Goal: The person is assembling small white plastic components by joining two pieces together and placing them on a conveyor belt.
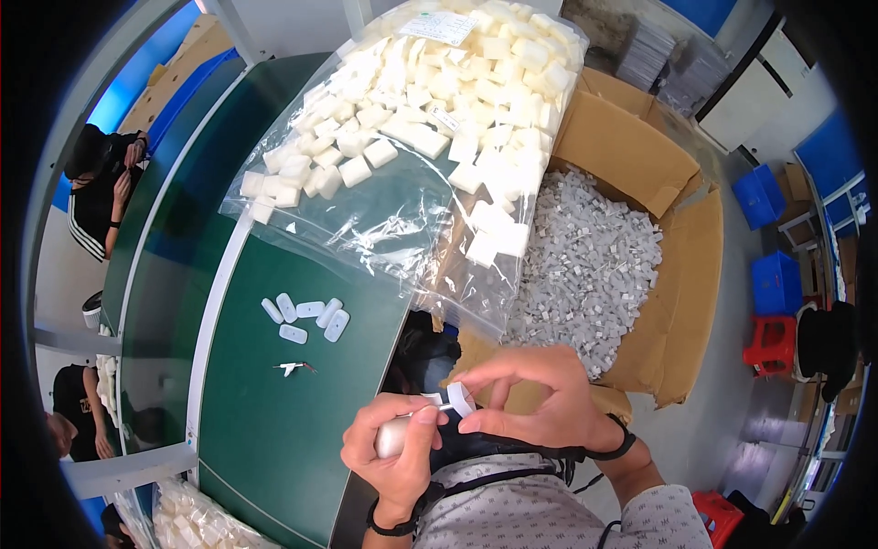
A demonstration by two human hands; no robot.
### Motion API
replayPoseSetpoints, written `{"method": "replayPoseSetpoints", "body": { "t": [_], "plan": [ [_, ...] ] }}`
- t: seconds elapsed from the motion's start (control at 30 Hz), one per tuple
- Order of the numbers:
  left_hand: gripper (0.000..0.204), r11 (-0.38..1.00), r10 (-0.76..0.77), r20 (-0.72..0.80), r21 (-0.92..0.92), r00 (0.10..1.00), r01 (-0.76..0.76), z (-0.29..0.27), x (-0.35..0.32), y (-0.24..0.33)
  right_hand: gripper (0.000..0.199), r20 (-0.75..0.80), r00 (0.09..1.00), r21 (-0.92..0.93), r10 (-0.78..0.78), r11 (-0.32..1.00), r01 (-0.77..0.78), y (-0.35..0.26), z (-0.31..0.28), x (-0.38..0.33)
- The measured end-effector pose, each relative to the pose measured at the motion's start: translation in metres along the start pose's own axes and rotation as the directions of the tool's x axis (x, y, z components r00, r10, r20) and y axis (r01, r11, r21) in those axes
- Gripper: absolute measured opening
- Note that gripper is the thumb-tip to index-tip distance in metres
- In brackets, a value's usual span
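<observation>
My left hand [400, 457] is closed round a smooth, rounded white housing [391, 438] with a short pale stem at its upper end. Between the thumb and fingers of my right hand [540, 395] is a small white oval cap [461, 399], at the tip of that stem. Whether cap and stem are joined, I cannot tell. Both hands are above my lap, just right of the green table [265, 439]. On the table lie several pale-blue oval pieces [293, 334]. Nearer to me rests a small white part [291, 369] with thin ends.
A clear plastic bag [357, 233] of cream-white blocks covers the table's far end and overhangs a large cardboard box [690, 293] full of small whitish pieces. Another bag [197, 522] stands at lower left. Two people are beyond the left rail. A red stool [770, 343] is at right.
</observation>
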State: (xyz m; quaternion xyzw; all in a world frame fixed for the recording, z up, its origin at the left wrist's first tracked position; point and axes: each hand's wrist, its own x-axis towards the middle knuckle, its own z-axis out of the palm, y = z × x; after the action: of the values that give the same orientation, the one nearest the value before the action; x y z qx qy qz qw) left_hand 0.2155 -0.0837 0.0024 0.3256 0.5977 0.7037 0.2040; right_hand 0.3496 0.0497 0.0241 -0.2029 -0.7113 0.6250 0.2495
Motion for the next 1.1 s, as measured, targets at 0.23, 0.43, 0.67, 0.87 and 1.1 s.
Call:
{"method": "replayPoseSetpoints", "body": {
  "t": [0.23,0.43,0.67,0.87,1.1],
  "plan": [
    [0.004,0.976,0.163,0.091,0.13,0.982,-0.174,-0.005,0.006,-0.005,0.031,0.002,0.999,0.017,-0.052,0.998,0.052,0.005,0.0,-0.001],
    [0.008,0.967,0.191,0.09,0.151,0.977,-0.203,-0.001,0.01,-0.001,0.032,-0.057,0.989,-0.075,-0.135,0.989,0.13,-0.003,0.006,-0.001],
    [0.014,0.996,-0.005,0.072,-0.083,0.997,0.011,-0.015,-0.002,-0.017,0.03,-0.097,0.924,-0.234,-0.369,0.911,0.34,0.002,0.017,-0.004],
    [0.022,0.962,-0.115,0.079,-0.238,0.99,0.13,-0.011,-0.001,-0.014,0.03,-0.125,0.865,-0.383,-0.486,0.828,0.41,0.005,0.022,-0.006],
    [0.02,0.992,-0.038,0.066,-0.115,0.997,0.045,-0.012,0.001,-0.009,0.027,-0.14,0.859,-0.387,-0.492,0.826,0.41,0.005,0.022,-0.005]
  ]
}}
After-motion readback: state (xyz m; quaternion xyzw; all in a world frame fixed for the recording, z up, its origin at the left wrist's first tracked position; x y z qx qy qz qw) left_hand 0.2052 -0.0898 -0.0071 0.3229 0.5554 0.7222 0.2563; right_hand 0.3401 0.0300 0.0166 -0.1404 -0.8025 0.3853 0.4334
